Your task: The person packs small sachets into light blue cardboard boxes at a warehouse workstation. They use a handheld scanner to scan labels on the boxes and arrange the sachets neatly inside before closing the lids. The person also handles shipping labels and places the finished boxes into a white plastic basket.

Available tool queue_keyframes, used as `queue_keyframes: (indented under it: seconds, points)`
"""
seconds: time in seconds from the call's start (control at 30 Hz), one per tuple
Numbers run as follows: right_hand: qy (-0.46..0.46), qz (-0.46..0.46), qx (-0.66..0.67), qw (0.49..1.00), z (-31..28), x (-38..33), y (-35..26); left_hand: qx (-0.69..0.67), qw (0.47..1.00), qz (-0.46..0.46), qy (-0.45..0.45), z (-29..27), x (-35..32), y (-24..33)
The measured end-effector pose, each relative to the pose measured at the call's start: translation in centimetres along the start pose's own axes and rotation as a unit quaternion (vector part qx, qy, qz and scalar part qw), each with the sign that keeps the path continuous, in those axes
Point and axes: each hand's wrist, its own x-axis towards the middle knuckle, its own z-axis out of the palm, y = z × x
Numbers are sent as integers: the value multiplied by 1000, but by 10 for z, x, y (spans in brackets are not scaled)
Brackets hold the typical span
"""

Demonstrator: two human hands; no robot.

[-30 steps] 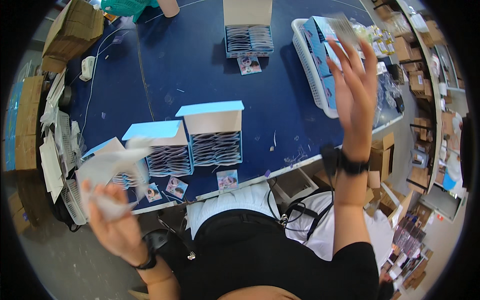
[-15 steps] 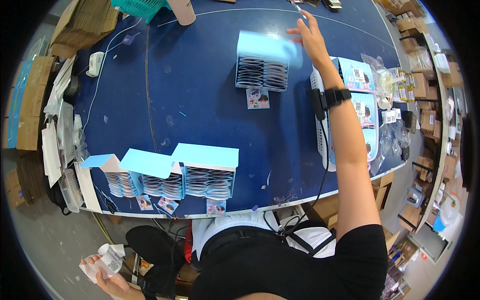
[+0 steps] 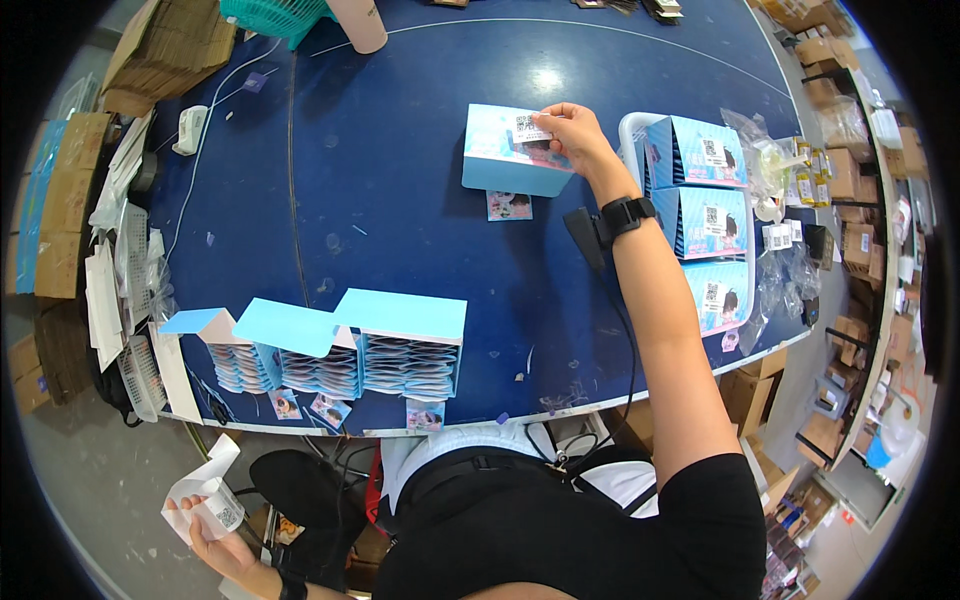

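A light-blue display box [image 3: 515, 178] stands at the far middle of the table with its lid folded down over its contents. My right hand [image 3: 582, 137] is at the right side of its printed lid, fingers closed on the edge of a white label [image 3: 523, 127] with a square code, which lies against the lid. A small picture card [image 3: 510, 206] sticks out at the box's near side. Low at the left, beside the table, my left hand [image 3: 226, 550] is closed around a roll of white labels [image 3: 222, 508], whose loose strip curls upward.
Three open blue boxes [image 3: 400, 312] full of packets line the near left edge, cards in front. A white basket [image 3: 634, 130] at the right holds three closed, labelled boxes. A teal fan [image 3: 280, 15] and pink cup [image 3: 358, 25] stand far left; a white cable [image 3: 205, 130] runs nearby.
The middle box's lid, raised and showing its packets before, is now down. My right hand came back toward me onto the lid, with the label. The left hand's label strip now extends upward.
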Motion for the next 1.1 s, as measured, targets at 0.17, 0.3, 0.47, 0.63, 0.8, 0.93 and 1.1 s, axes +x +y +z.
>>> queue_keyframes:
  seconds: [0.17, 0.3, 0.47, 0.63, 0.8, 0.93, 1.1]
  points:
    - [7, 12, -38, 999, 12, 4, -5, 24, 997, -43, 53, -36, 31, -14]
    - [96, -104, -303, 943, 22, 0, 6, 26, 996, -84, 7, -109, 101, -43]
    - [222, -212, -509, 805, 2, -6, 8, 181, 983, 4, 30, -193, 197, -50]
    - [328, -328, -379, 800, -6, -75, 21, 265, 959, 55, 82, -167, 265, -43]
    - [204, -273, -354, 871, 16, -112, 100, 223, 968, 16, 115, -215, 375, -132]
    - [78, -295, -518, 799, 54, -99, 102, 127, 978, -154, 64, -215, 392, -210]
    - [38, -217, -611, 760, 60, -90, 93, 52, 963, -264, 14, -175, 364, -227]
